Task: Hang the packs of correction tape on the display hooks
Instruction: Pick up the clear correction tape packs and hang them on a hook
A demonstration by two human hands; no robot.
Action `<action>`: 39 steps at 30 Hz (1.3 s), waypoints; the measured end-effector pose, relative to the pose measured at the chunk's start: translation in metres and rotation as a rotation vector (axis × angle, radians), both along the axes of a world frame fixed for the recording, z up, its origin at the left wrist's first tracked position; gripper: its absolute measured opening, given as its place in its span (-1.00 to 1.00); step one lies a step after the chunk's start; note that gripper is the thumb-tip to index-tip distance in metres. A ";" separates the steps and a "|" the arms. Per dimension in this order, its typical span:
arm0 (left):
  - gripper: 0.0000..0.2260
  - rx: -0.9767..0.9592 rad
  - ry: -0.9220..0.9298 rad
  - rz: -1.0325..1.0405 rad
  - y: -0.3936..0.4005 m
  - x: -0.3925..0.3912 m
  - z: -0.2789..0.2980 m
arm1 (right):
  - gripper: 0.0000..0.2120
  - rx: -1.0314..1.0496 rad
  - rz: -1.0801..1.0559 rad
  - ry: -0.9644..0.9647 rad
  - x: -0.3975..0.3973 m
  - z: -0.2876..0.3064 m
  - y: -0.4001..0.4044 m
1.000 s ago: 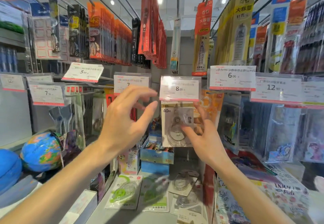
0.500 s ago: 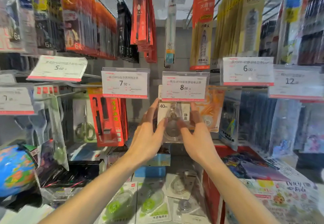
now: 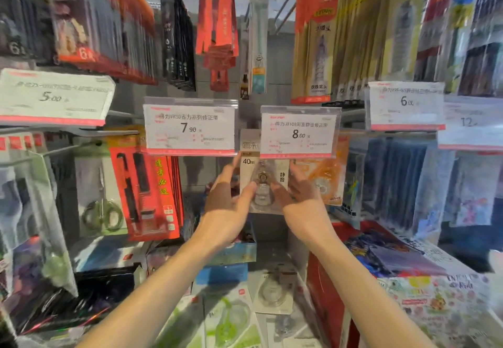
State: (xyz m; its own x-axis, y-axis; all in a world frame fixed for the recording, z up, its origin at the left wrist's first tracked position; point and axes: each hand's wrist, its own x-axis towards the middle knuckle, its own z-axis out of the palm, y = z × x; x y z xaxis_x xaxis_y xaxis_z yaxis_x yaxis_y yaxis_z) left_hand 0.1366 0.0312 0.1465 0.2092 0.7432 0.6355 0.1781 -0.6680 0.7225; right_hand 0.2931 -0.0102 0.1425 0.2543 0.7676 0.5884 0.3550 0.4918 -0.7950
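Beneath the 8.00 price tag (image 3: 299,134) we hold one beige correction tape pack (image 3: 262,173) upright between both hands. Our left hand (image 3: 228,211) pinches its left edge, thumb across the front of the blister and fingers behind the card; our right hand (image 3: 302,203) pinches the right edge in the same way, thumb in front. Both hands are equally near, one on each side. The pack's long axis runs vertically, and its top end lies straight above our grip, reaching up behind the tag's left corner. That is the relation the coming move turns on, in our judgement: the hang hole at the top must meet the tip of the display hook, and both are hidden behind the tag, so we cannot tell whether the pack is already threaded on.

The tag itself stands in the way, covering the hook's end. Just to the left hangs the 7.90 price tag (image 3: 189,128), with red packs (image 3: 147,192) and a pack of scissors (image 3: 100,198) below it. Just behind our right hand hang orange packs (image 3: 330,173). On the shelf below lie further correction tape packs, a clear one (image 3: 273,290) and green ones (image 3: 231,323), not yet hung.
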 end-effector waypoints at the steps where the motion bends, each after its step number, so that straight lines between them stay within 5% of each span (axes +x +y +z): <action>1: -0.55 0.001 -0.019 -0.007 -0.003 -0.002 0.001 | -0.46 -0.032 0.006 0.010 0.001 0.001 -0.003; 10: -0.82 -0.038 -0.136 0.117 -0.061 -0.038 -0.007 | -0.71 -0.098 -0.028 -0.092 0.015 -0.002 -0.065; 22: -0.88 -0.224 -0.221 0.062 -0.129 -0.087 -0.071 | -0.84 -0.159 0.074 0.154 0.002 -0.047 -0.136; 28: -0.86 -0.320 -0.090 -0.114 -0.112 -0.114 -0.104 | -0.87 -0.205 -0.075 0.101 -0.021 -0.076 -0.145; 39: -0.86 -0.490 0.500 -0.369 -0.070 -0.080 -0.156 | -0.83 -0.522 -0.423 -0.138 -0.049 -0.152 -0.164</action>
State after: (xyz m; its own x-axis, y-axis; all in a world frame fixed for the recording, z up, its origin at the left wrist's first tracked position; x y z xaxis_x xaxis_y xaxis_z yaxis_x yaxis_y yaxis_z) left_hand 0.0569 -0.0386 -0.0095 0.6712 0.7410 0.0193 0.3878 -0.3732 0.8428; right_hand 0.2440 -0.1744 -0.0096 0.5440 0.8107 0.2166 0.5473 -0.1471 -0.8239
